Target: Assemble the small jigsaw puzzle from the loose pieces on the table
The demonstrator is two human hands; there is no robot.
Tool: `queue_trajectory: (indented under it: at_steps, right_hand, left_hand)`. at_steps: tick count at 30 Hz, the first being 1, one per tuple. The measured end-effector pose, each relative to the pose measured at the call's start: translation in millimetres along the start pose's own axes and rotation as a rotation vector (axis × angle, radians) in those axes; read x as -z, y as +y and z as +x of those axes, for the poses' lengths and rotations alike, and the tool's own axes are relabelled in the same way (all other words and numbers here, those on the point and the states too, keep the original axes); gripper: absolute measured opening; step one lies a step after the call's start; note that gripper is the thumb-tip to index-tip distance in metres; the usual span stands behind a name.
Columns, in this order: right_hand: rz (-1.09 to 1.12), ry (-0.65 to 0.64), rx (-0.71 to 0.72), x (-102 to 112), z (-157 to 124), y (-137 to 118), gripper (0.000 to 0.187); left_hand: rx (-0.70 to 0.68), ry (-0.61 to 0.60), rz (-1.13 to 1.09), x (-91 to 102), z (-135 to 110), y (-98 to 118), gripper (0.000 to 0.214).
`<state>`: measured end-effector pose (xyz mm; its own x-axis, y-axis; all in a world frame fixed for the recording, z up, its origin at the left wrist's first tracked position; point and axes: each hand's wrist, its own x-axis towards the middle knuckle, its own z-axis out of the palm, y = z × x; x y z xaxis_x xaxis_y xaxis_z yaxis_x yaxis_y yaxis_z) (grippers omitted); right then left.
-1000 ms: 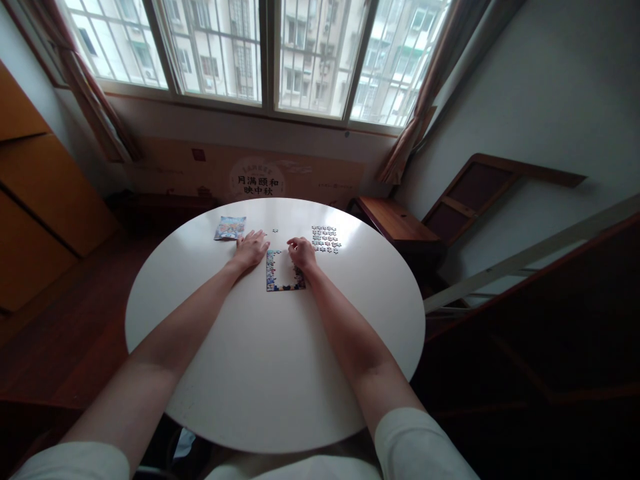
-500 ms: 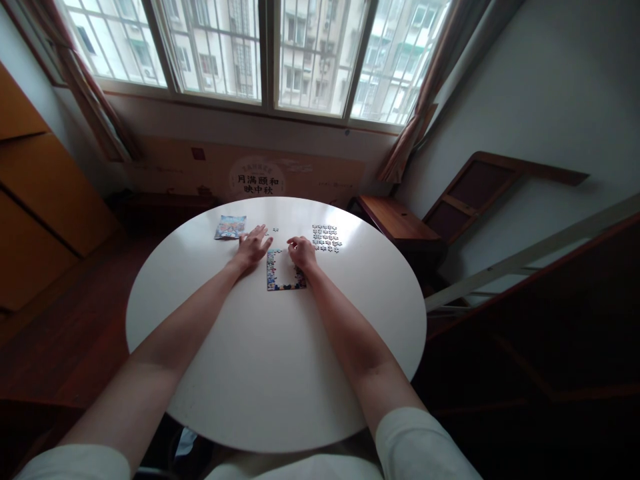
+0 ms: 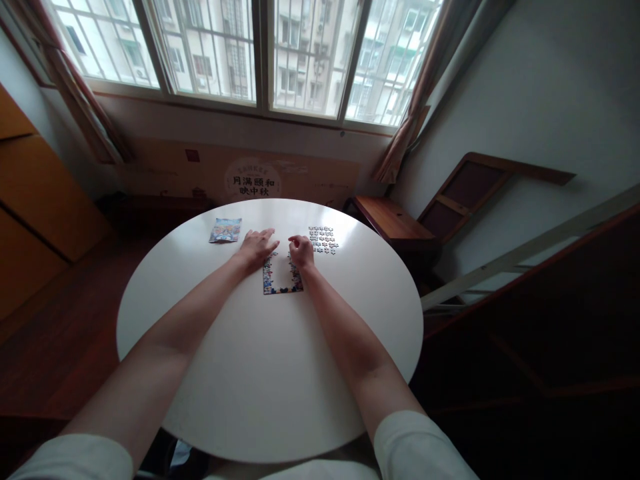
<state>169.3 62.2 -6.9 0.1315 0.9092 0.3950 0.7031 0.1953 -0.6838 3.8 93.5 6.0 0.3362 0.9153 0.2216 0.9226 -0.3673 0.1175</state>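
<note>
A partly joined jigsaw puzzle [image 3: 283, 291] lies on the white round table [image 3: 250, 373], its colourful border pieces framing a bare middle. My left hand [image 3: 257, 247] rests palm down over the puzzle's upper left corner, fingers stretched forward and spread. Whatever lies under those fingers is hidden. Above the upper right corner, my right hand [image 3: 302, 252] has its thumb and fingers curled together in a pinch. Anything held there is too small to make out. Just right of it, loose puzzle pieces [image 3: 324, 239] sit in rows, pale side up.
A small picture sheet or packet [image 3: 225, 230] lies at the table's far left. Beyond the table stand a wooden bench [image 3: 393, 219] at the right and a long printed cardboard panel [image 3: 310, 177] under the barred window.
My left hand has slid right and covers the spot where loose pieces showed beyond the puzzle. My right hand stays near the upper right corner, fingers still curled. The view has shifted slightly.
</note>
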Motion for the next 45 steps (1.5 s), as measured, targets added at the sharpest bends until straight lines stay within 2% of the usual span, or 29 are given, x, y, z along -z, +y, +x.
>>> queue_trajectory:
  at_steps: [4, 7, 14, 16, 18, 23, 27, 31, 34, 39, 43, 45]
  right_hand:
    - [0.026, 0.02, 0.005, 0, 0, 0, 0.026]
    - [0.043, 0.027, 0.004, 0, 0, 0, 0.026]
    - [0.054, 0.034, -0.027, 2, 1, 0, 0.028]
    - [0.026, 0.018, -0.041, 3, 0, -2, 0.03]
    - [-0.025, -0.013, -0.052, 4, -1, -4, 0.031]
    - [-0.183, -0.134, -0.024, 7, -6, -10, 0.029]
    - [-0.245, -0.233, 0.082, 10, -10, -14, 0.029]
    - [-0.251, -0.314, 0.151, 8, -11, -15, 0.026]
    - [-0.246, -0.284, 0.133, 6, -10, -15, 0.026]
    - [-0.239, -0.198, 0.124, 6, -11, -14, 0.021]
    - [-0.255, -0.203, 0.086, 7, -10, -13, 0.021]
    - [-0.264, -0.212, 0.061, 7, -10, -12, 0.021]
  left_hand:
    - [0.085, -0.114, 0.008, 8.0, 10, 13, 0.071]
    - [0.115, -0.192, -0.017, 10.3, 12, 18, 0.073]
    - [-0.065, -0.205, -0.099, 12.8, -4, 24, 0.063]
    - [-0.079, -0.197, -0.117, 15.1, -12, 25, 0.059]
    - [-0.024, -0.153, -0.12, 16.0, -21, 25, 0.057]
    - [-0.07, -0.004, -0.229, 9.4, -35, 19, 0.057]
    - [-0.08, 0.089, -0.389, 3.5, -35, 11, 0.06]
    - [-0.097, 0.113, -0.444, -0.9, -32, 6, 0.057]
    - [-0.121, 0.15, -0.448, -2.7, -31, 5, 0.055]
    - [-0.128, 0.336, -0.395, 0.7, -33, -1, 0.039]
    - [-0.058, 0.269, -0.404, 2.7, -35, -10, 0.032]
    - [0.045, 0.235, -0.388, 2.7, -37, -12, 0.033]
